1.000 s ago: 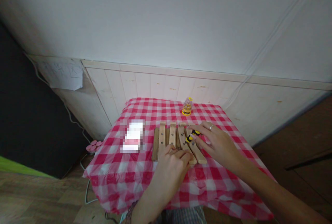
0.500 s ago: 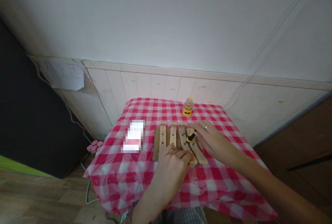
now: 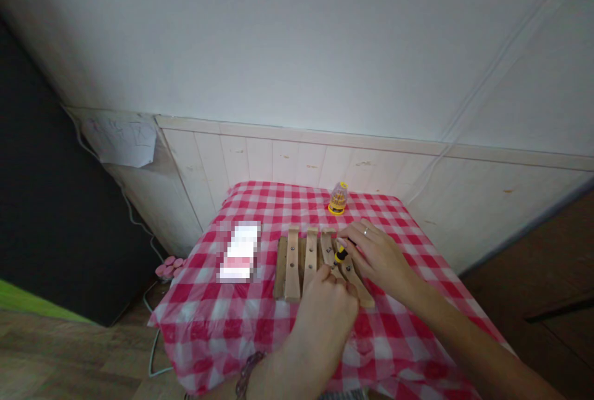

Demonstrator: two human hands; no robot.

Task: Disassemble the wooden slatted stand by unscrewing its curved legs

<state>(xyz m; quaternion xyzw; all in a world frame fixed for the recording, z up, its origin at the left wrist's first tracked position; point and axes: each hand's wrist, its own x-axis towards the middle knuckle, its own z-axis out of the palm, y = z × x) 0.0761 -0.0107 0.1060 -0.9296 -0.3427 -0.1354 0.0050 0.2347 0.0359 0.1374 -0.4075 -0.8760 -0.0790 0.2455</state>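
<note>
A small rack of pale wooden slats (image 3: 293, 258) lies flat in the middle of a table with a red and white checked cloth (image 3: 260, 319). My left hand (image 3: 327, 308) rests curled on the near ends of the slats and presses them down. My right hand (image 3: 378, 255), with a ring on one finger, holds a short yellow and black screwdriver (image 3: 341, 254) upright with its tip on one of the right slats.
A small yellow-based clear case (image 3: 338, 198) stands at the table's far edge by the panelled wall. A blurred white and red flat thing (image 3: 240, 250) lies left of the slats. Cables and a pink power strip (image 3: 167, 266) are on the floor at the left.
My right hand has stood the screwdriver up from lying slanted to tip-down on the slat. My left hand has curled tighter on the slats. The view has shifted slightly.
</note>
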